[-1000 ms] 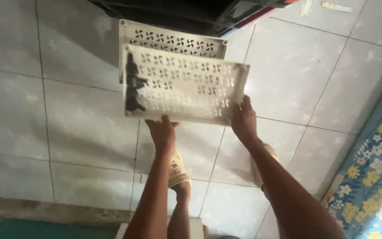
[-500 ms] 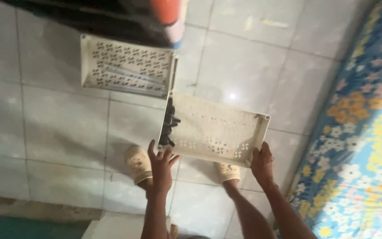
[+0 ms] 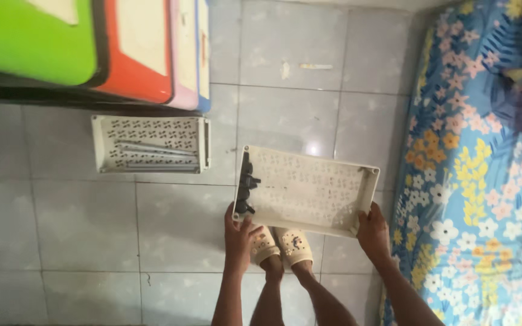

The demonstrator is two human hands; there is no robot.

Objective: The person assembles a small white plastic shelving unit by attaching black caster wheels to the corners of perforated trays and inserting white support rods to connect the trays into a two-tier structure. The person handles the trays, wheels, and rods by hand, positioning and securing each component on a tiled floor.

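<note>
White perforated tray (image 3: pixel 309 190) in both hands (image 3: pixel 240 232), now lower, rightward.

Arms: showing bare, no sleeves.
Left hand (image 3: pixel 238 236), right hand (image 3: pixel 374 234): wearing nothing.
Feet: wearing cream perforated clogs (image 3: pixel 280 244).

Held perforated tray (image 3: pixel 309 190): matt cream plastic w/ black plastic clips (image 3: pixel 246 187). Second tray (image 3: pixel 150 144) on floor: same matt plastic, grey metal-looking rods inside. Floor tiles (image 3: pixel 61 229): glazed, glossy, scuffed. Mattress cover (image 3: pixel 478 181): printed floral cloth. Slippers (image 3: pixel 279 244): smooth rubbery plastic.
</note>
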